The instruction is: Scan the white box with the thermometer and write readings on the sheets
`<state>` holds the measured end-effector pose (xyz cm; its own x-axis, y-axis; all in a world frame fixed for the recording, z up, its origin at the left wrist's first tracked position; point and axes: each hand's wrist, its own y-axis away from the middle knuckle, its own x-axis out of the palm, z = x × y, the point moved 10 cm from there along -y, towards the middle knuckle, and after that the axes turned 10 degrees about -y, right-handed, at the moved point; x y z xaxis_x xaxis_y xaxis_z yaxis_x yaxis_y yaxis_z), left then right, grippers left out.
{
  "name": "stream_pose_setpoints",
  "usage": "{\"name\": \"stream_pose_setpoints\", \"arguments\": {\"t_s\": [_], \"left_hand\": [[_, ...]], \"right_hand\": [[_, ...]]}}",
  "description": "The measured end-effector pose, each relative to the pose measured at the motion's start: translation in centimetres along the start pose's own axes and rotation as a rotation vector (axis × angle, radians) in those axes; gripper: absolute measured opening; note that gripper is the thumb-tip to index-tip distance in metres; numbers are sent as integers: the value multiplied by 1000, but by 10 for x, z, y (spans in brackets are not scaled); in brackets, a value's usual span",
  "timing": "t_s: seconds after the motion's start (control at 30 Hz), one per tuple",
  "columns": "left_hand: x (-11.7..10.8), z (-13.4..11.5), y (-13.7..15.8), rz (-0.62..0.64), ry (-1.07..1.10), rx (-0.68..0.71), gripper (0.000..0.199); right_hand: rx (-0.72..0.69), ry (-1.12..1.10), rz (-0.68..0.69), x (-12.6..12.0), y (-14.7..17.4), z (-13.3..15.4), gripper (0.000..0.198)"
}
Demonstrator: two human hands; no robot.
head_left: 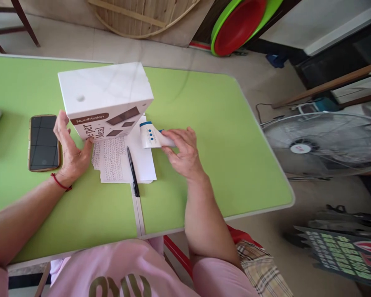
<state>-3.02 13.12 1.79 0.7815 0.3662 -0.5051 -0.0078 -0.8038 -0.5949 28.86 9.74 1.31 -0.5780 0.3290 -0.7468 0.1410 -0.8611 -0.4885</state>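
Note:
My left hand grips the near left corner of a white NutriMotion box, thumb on its printed front and fingers along its side. The box is tilted above the papers; whether its base touches them I cannot tell. In my right hand is a white and blue infrared thermometer, held by its handle just right of the box. Beneath both lie sheets of paper, partly covered with small handwriting. A black pen rests across the sheets, its lower end over the table's seam.
A smartphone lies left of my left hand on the green table. Past the table's right edge stands a large fan. Red and green basins and a round wooden board lean beyond the far edge.

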Motion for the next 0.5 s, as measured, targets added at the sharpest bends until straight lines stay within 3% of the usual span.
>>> {"name": "stream_pose_setpoints", "arguments": {"t_s": [0.13, 0.23, 0.3, 0.43, 0.5], "left_hand": [[-27, -49, 6, -224, -180, 224, 66], [-31, -89, 17, -261, -103, 487, 48], [-22, -112, 26, -137, -51, 664, 38], [-8, -165, 63, 160, 46, 1016, 16], [-10, -193, 85, 281, 176, 1092, 15]], "right_hand": [[52, 30, 34, 15, -1, -18, 36], [-3, -19, -47, 14, -5, -3, 33], [-63, -72, -80, 15, -7, 18, 29], [-204, -137, 72, 34, -3, 71, 25], [-207, -73, 64, 34, 0, 86, 31]]}}
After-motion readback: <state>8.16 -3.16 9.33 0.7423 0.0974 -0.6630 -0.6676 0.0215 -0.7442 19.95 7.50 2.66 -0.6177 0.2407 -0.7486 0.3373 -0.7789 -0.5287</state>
